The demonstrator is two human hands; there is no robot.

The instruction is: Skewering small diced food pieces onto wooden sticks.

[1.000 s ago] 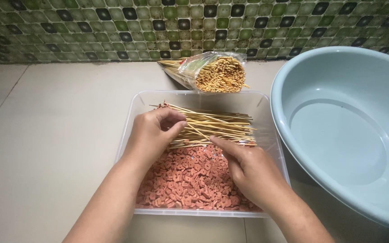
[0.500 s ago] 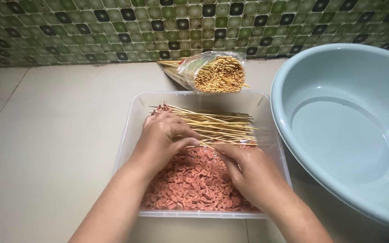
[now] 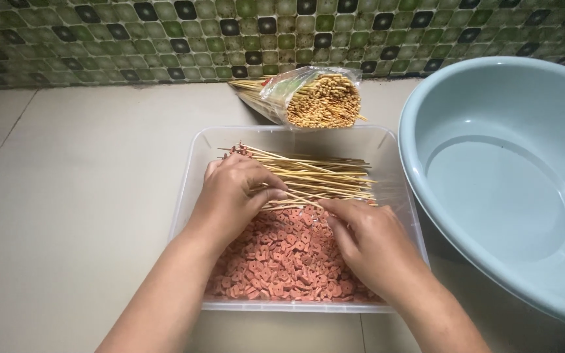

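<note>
A clear plastic tub (image 3: 194, 163) on the floor holds many small pink sausage slices (image 3: 282, 261) and a bundle of thin bamboo skewers (image 3: 322, 173) laid across its far half. My left hand (image 3: 233, 189) rests on the near edge of the skewers, its fingers curled over several of them. My right hand (image 3: 367, 245) lies over the slices at the right, its fingertips at the skewers' near edge. What the fingers pinch is hidden.
A plastic bag of more skewers (image 3: 315, 98) lies behind the tub near the green mosaic wall (image 3: 165, 33). A large pale blue basin (image 3: 492, 176) stands at the right, close to the tub. The floor (image 3: 80, 196) is beige tile.
My left hand has slid right and toward me along the skewers, from their far left end to their near edge. My right hand has barely moved.
</note>
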